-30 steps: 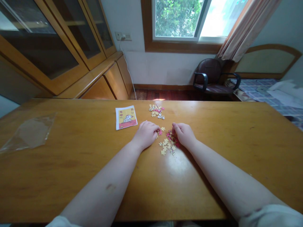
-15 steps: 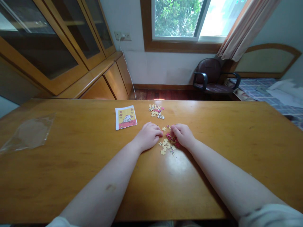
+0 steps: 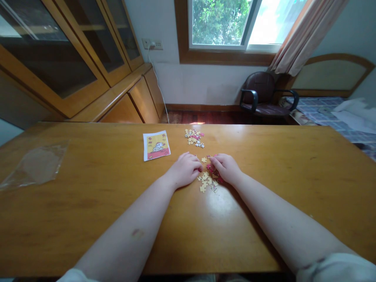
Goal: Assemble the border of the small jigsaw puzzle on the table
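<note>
My left hand (image 3: 187, 169) rests on the table with its fingers curled in, just left of the near pile of jigsaw pieces (image 3: 205, 181). Anything under those fingertips is hidden. On the pile's right side, my right hand (image 3: 226, 167) has thumb and fingers drawn together, covering part of the pink pieces (image 3: 210, 167); what they pinch is too small to make out. Between both hands lies a single yellow jigsaw piece (image 3: 203, 159). Farther back sits a second pile of yellow, pink and white jigsaw pieces (image 3: 194, 137).
A picture card (image 3: 157, 146) with a white cartoon animal lies left of the far pile. The wooden table (image 3: 111, 196) also carries a clear plastic bag (image 3: 38, 164) at far left. Beyond its back edge are a cabinet (image 3: 117, 94) and a chair (image 3: 263, 94).
My right hand's thumb and fingers have shifted slightly left over the pieces. My left hand stays almost where it was.
</note>
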`<state>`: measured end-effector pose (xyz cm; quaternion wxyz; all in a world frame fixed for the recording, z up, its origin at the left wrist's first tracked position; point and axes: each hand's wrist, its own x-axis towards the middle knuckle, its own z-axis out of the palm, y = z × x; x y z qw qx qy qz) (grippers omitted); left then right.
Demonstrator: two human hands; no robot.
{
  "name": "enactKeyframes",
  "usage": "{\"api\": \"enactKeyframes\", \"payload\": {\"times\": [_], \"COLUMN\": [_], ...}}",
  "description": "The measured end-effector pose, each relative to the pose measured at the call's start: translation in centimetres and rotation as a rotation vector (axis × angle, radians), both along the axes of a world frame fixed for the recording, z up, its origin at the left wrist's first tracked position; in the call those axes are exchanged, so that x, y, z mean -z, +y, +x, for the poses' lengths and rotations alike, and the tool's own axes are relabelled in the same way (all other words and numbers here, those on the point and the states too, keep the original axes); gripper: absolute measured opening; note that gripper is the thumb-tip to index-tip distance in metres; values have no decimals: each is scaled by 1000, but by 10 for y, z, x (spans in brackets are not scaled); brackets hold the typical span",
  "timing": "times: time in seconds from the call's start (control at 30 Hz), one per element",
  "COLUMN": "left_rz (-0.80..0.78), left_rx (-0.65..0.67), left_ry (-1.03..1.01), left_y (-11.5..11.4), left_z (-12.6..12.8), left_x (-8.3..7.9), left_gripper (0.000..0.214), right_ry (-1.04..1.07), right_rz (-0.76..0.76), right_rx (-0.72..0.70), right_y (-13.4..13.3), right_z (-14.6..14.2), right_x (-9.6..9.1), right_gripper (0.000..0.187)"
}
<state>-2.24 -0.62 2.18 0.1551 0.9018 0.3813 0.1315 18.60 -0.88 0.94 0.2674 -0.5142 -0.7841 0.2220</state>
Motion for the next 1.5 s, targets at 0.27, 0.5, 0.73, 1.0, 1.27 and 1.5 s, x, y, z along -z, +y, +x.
{"api": "enactKeyframes", "payload": {"times": [0.27, 0.5, 0.73, 1.0, 1.27, 1.5], "left_rz": [6, -33, -76, -14, -6, 66], "left_rx": [54, 186, 191, 102, 103, 22], "left_ry": [-2, -56, -61, -64, -45, -48], "left_y": [-1, -4, -3, -3, -2, -1], "left_z": [0, 0, 0, 0, 1, 0], "left_x": [-1, -7, -5, -2, 0, 3], "left_gripper": [15, 14, 17, 18, 26, 21], "right_ry": [85, 59, 49, 101, 109, 99], "right_rz": [-9, -39, -32, -9, -17, -40], "right_rx": [215, 201, 223, 214, 229, 230], "right_y": [4, 2, 3, 3, 5, 3], "right_z": [2, 0, 1, 2, 2, 3], "right_x": [2, 1, 3, 1, 5, 4], "right_gripper": [48, 55, 53, 51, 50, 55]}}
